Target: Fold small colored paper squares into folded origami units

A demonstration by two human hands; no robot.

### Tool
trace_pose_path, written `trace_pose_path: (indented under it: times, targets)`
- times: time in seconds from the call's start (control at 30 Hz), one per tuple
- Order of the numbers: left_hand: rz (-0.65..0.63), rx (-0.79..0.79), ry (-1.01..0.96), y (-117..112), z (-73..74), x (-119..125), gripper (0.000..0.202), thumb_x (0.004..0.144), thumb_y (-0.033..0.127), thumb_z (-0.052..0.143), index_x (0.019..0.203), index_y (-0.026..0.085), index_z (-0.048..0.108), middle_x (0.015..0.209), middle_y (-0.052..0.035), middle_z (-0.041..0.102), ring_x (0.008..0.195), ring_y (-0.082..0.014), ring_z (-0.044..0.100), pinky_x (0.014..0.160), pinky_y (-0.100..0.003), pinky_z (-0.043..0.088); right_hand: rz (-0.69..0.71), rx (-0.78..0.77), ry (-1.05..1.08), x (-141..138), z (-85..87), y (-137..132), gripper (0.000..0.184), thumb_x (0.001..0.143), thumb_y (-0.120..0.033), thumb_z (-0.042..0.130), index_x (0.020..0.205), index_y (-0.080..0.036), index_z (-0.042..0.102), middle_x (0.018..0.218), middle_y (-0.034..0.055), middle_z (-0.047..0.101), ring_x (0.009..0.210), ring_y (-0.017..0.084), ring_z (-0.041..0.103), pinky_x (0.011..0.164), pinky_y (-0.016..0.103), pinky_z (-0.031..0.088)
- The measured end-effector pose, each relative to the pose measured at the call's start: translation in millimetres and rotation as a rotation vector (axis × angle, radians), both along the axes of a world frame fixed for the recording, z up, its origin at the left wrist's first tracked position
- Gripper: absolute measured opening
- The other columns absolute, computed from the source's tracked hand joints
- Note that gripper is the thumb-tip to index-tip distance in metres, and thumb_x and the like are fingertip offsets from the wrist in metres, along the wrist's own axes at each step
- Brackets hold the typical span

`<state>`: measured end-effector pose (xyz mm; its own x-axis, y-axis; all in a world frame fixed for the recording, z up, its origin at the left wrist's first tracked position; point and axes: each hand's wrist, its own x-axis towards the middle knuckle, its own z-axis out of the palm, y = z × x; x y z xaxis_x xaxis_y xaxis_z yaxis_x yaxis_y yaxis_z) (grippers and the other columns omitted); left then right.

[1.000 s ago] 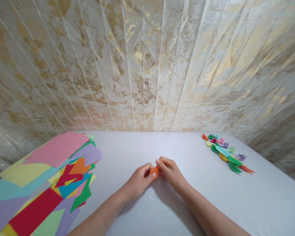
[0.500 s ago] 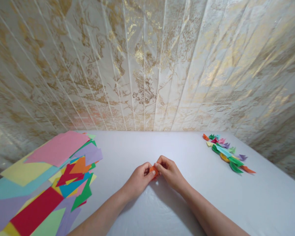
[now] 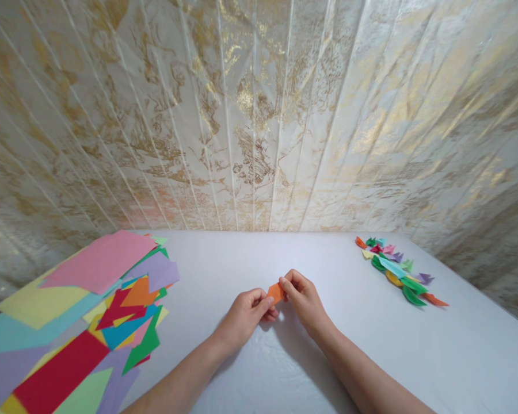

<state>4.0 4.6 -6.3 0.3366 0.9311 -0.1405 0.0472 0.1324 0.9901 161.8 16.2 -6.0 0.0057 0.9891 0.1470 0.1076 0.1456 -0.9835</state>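
A small folded orange paper piece point(image 3: 275, 291) is held just above the white table point(image 3: 259, 259), near its middle. My left hand point(image 3: 245, 315) pinches its left end with thumb and fingers closed. My right hand point(image 3: 303, 296) pinches its right end, fingers curled round it. Both forearms come in from the bottom edge.
A loose heap of coloured paper sheets point(image 3: 82, 310) covers the table's left side. A row of small folded coloured paper pieces point(image 3: 397, 270) lies at the far right. A cream and gold patterned wall point(image 3: 259, 115) rises behind the table.
Both hands have lifted slightly and shifted a little to the right with the orange piece, which now shows more between the fingertips.
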Motion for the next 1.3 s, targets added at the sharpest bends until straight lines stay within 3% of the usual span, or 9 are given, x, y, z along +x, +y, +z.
trace_pose_path:
  times: [0.3,0.4,0.5,0.57,0.7,1.3]
  targets:
    - [0.003,0.007,0.111,-3.1,-4.1,0.6,0.053,0.079,0.067,0.051,0.058,0.019,0.051,0.051,0.0001,0.057,0.047,-0.0121,0.051,0.052,-0.026,0.042,-0.027,0.035,-0.004,1.6,-2.4,0.5,0.04,0.084,-0.054,0.058,0.063,-0.021,0.048,0.056,-0.0041,0.048,0.055,0.013,0.044,0.058,0.027,0.035]
    - [-0.035,0.034,0.089,-3.6,-5.9,-1.8,0.054,0.082,0.068,0.047,0.062,0.018,0.053,0.058,-0.0017,0.06,0.052,-0.013,0.054,0.056,-0.026,0.044,-0.012,0.031,0.017,3.5,-1.7,1.6,0.04,0.084,-0.053,0.059,0.064,-0.02,0.049,0.056,-0.0038,0.05,0.055,0.013,0.045,0.058,0.027,0.036]
    - [-0.076,0.049,0.033,-3.3,-4.3,-3.9,0.057,0.085,0.069,0.041,0.08,0.015,0.059,0.074,-0.0055,0.065,0.065,-0.0157,0.059,0.062,-0.028,0.047,0.038,0.007,0.035,3.0,-0.6,1.1,0.039,0.083,-0.053,0.06,0.065,-0.02,0.051,0.057,-0.0035,0.051,0.056,0.013,0.046,0.059,0.027,0.037]
    - [-0.081,0.051,0.029,-2.9,-1.6,-4.2,0.054,0.082,0.068,0.047,0.084,0.015,0.059,0.078,-0.0054,0.065,0.069,-0.0163,0.059,0.063,-0.028,0.047,0.085,-0.019,0.048,0.4,-1.3,-0.7,0.039,0.083,-0.053,0.06,0.066,-0.019,0.051,0.057,-0.0035,0.052,0.055,0.012,0.047,0.058,0.026,0.037]
    - [-0.091,0.049,0.044,-3.0,1.1,-2.1,0.047,0.076,0.062,0.061,0.072,0.016,0.057,0.066,-0.0018,0.061,0.062,-0.0143,0.056,0.064,-0.027,0.045,0.167,-0.047,0.065,-6.1,-4.9,-5.5,0.037,0.086,-0.051,0.058,0.068,-0.02,0.049,0.058,-0.0038,0.052,0.053,0.012,0.048,0.056,0.026,0.037]
    - [-0.134,0.059,0.083,-4.0,-4.3,-2.1,0.051,0.085,0.063,0.041,0.065,0.018,0.052,0.056,-0.0002,0.056,0.052,-0.0121,0.051,0.056,-0.025,0.04,0.016,0.028,0.04,1.1,0.7,-0.6,0.038,0.084,-0.052,0.06,0.066,-0.02,0.051,0.057,-0.0039,0.051,0.056,0.012,0.045,0.058,0.026,0.037]
